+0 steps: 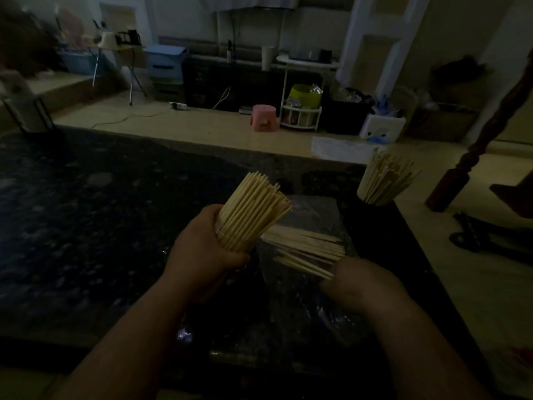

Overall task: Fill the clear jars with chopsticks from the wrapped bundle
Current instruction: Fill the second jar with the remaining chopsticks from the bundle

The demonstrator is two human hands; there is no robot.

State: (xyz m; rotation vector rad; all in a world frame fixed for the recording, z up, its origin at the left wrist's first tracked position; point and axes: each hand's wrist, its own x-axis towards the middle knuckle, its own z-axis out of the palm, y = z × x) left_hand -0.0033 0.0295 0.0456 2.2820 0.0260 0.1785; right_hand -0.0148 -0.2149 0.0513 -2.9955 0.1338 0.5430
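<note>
1. The dark speckled surface [101, 212] fills the left side.
2. The left hand [202, 255] wraps its curled fingers round a clear jar [239, 238]. The jar is tilted to the right and packed with chopsticks [256, 203].
3. Just right of it, loose chopsticks [305, 249] lie fanned on crinkled plastic wrap [317, 212].
4. The right hand [366, 287] curls its fingers round their near ends.
5. Farther right, near the surface's edge, a second jar [377, 186] stands full of sticks.
</note>
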